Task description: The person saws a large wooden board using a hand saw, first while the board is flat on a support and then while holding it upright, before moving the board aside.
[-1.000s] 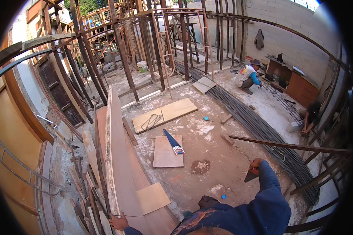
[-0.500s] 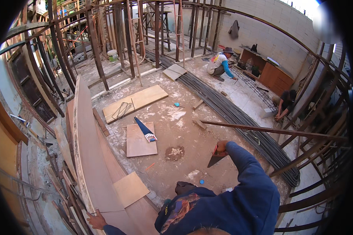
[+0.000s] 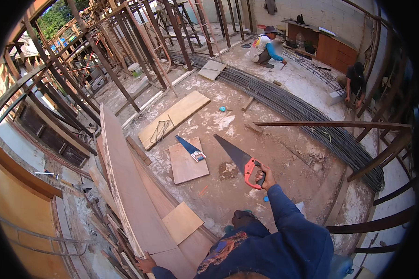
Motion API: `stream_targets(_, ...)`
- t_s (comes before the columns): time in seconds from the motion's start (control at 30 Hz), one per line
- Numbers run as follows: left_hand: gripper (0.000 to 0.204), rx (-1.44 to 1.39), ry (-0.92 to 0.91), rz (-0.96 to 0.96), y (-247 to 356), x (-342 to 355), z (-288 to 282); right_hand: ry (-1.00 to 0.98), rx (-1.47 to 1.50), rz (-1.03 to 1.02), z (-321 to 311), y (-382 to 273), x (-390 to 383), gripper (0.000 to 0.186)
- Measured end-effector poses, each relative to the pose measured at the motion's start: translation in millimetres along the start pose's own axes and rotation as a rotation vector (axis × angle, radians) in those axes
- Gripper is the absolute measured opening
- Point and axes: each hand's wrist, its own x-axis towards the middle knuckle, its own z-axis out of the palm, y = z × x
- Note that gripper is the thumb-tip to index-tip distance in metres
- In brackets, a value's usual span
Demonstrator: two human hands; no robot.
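A handsaw (image 3: 235, 156) with a red and black handle is in my right hand (image 3: 265, 177), fingers wrapped round the grip. Its blade points forward and left above the dirt floor. My left hand (image 3: 146, 264) rests at the left edge of a long plywood sheet (image 3: 130, 186), fingers apart. A dark line crosses the sheet near that hand. On the sheet's right side lies a small plywood piece (image 3: 182, 222). Ahead, a second handsaw (image 3: 191, 149) with a blue blade and white handle lies on a square plywood piece (image 3: 188, 169).
A thick board (image 3: 186, 114) carries bent wire. A teal tape measure (image 3: 224, 109), an orange pencil (image 3: 204, 189) and a blue cap (image 3: 266, 199) lie on the floor. Steel bars (image 3: 284, 100) run along the right, crossed by a rusty beam (image 3: 330, 124). Two people crouch beyond, beside a rebar cage (image 3: 312, 69).
My right hand has swung the saw up and forward, so its blade now shows at full length. My left hand stays at the plywood's edge. The view has tilted and shifted left.
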Motion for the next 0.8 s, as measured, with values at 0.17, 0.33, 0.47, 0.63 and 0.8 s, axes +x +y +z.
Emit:
stream_targets(0.17, 0.092, 0.101, 0.014, 0.006, 10, -25, -23, 0.309, -0.035, -0.155, -52, -74, -7, 0.006)
stream_targets(0.33, 0.091, 0.094, 0.002, -0.005, -3, -9, -3, 0.712, -1.280, -0.263, -62, -212, -42, 0.019)
stream_targets(0.47, 0.087, 0.080, 0.041, 0.051, 6, -2, 16, 0.620, -2.177, -0.488, -32, -342, -69, 0.037)
stream_targets(0.63, 0.086, 0.061, 0.028, 0.023, -14, 9, 11, 0.431, -2.764, -0.383, 146, -336, -82, 0.025)
stream_targets(0.8, 0.085, 0.018, -0.021, -0.017, -12, -6, 1, -0.117, -3.306, -0.154, 213, -317, -45, 0.018)
